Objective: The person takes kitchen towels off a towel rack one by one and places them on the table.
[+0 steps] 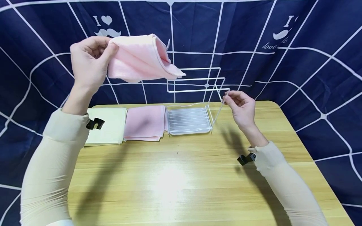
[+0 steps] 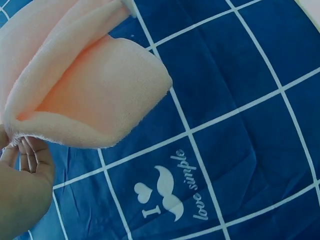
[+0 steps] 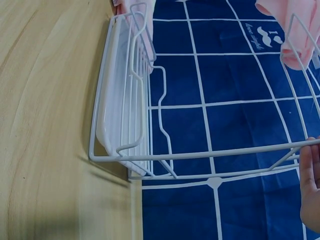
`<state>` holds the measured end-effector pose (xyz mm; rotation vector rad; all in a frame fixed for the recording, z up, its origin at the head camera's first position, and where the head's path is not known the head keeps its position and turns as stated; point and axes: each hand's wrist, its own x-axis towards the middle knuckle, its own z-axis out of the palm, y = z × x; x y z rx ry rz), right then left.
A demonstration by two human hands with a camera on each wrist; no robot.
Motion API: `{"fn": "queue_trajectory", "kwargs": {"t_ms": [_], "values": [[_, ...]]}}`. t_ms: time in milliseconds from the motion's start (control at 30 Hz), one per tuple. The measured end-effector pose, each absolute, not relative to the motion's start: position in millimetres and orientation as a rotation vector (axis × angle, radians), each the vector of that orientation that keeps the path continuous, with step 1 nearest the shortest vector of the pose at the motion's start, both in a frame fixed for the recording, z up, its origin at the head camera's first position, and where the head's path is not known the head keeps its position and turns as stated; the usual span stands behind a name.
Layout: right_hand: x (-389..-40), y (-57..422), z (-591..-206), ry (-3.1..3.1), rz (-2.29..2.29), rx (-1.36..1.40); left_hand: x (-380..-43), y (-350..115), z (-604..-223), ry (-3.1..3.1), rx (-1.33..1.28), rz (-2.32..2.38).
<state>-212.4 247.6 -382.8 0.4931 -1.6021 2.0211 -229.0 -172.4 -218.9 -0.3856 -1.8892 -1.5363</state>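
A folded pink cloth (image 1: 135,58) hangs in the air, pinched at its left edge by my left hand (image 1: 91,59). Its free right end reaches the upper bars of a white wire rack (image 1: 198,91); whether it touches them I cannot tell. My right hand (image 1: 240,106) pinches the rack's upper right corner between thumb and fingers. The rack stands on the table with a white tray (image 1: 189,119) in its base. In the right wrist view, the rack's side frame (image 3: 215,152) runs up to my right hand (image 3: 311,185).
Left of the rack lie a folded pink cloth (image 1: 145,122) and, farther left, a pale yellow one (image 1: 110,125), side by side along the back of the wooden table (image 1: 175,163). A dark blue curtain (image 1: 195,34) with white lines stands close behind.
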Motion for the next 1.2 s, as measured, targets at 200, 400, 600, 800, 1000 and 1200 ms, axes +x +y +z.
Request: {"fn": "queue_trajectory", "kwargs": {"t_ms": [200, 400, 600, 800, 1000, 1200], "values": [[-213, 247, -384, -1.598, 2.021, 0.494, -216, -186, -213, -1.887, -0.372, -1.476], [-212, 245, -382, -1.597, 2.015, 0.485, -202, -203, -213, -1.976, -0.325, -1.383], [-213, 245, -382, -1.598, 2.02, 0.473, -185, -215, -225, -2.13, -0.381, -1.277], [-214, 244, -382, -1.611, 1.996, 0.48, -167, -223, -243, -2.285, -0.416, -1.171], [-215, 245, -381, -1.61, 2.0, 0.485, -153, -225, -265, -2.401, -0.487, -1.064], [-215, 245, -381, -1.622, 2.003, 0.476, -143, -224, -282, -2.47, -0.552, -1.09]]}}
